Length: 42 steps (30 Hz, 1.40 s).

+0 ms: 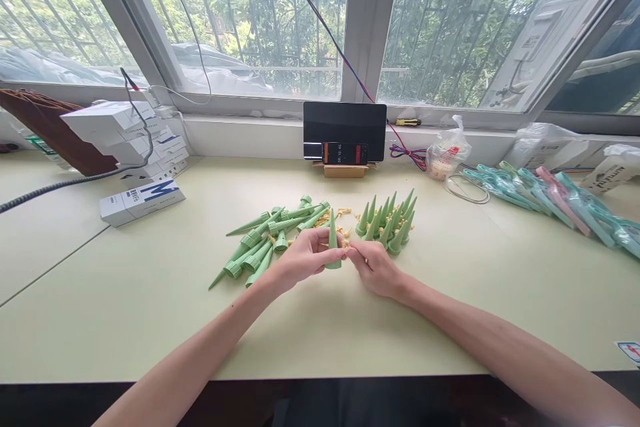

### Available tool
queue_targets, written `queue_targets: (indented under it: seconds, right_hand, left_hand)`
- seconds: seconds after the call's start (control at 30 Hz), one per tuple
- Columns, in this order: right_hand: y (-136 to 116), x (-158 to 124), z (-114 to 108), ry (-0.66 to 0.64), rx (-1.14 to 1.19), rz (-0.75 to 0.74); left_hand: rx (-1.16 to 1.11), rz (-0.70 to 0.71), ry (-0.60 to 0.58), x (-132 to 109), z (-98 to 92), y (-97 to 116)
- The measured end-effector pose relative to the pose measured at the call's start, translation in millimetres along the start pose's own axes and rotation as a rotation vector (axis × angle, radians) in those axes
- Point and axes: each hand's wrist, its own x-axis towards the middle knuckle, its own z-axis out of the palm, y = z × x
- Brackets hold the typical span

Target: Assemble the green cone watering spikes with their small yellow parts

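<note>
My left hand is closed round a green plastic watering spike, held with its point up. Close against it, my right hand pinches a small yellow plastic piece at the spike's right side. Fingers partly cover this piece, so I cannot tell whether it is fixed to the spike. To the left lies a loose pile of green spikes with ribbed caps. On the right, several green spikes stand upright in a cluster. Small yellow pieces are scattered behind my hands.
A phone showing a timer leans on a dark tablet at the back. White boxes and a dark cable occupy the left. Knotted plastic bag and wrapped teal and pink items lie toward the right.
</note>
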Motion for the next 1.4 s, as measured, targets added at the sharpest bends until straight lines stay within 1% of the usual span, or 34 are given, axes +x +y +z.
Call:
queue_targets:
  seconds: [0.07,0.17,0.3,0.5,0.7,0.8,0.9,1.07,1.2,1.4]
  right_hand:
    - [0,0,0,-0.001,-0.002,0.011]
    - [0,1,0,0.004,0.011,0.018]
    - [-1,2,0,0.005,0.052,0.050]
    - [-1,1,2,0.030,0.115,0.042]
    - [-2,1,2,0.036,0.156,0.106]
    - [-4,1,2,0.046,0.149,0.126]
    - [-5,1,1,0.051,0.156,0.139]
    - [-5,2,1,0.057,0.184,0.140]
    - [-7,3,1,0.059,0.194,0.145]
    - [-7,3,1,0.061,0.211,0.160]
  left_hand:
    - [0.033,0.036,0.008,0,1.4,-1]
    - [0.070,0.130,0.026,0,3.5,-2]
    - [0.214,0.232,0.078,-1,4.1,-5]
    - [0.441,0.308,0.146,-2,3.3,-9]
    - [0.612,0.384,0.212,-2,5.2,-11]
    - [0.662,0.420,0.242,-3,6.6,-12]
    - [0.700,0.466,0.246,-3,7.5,-15]
    - [0.764,0.620,0.284,0,7.4,-23]
    - [0.831,0.727,0.291,0,7.1,-27]
    - [0.887,0.819,0.286,1,7.4,-27]
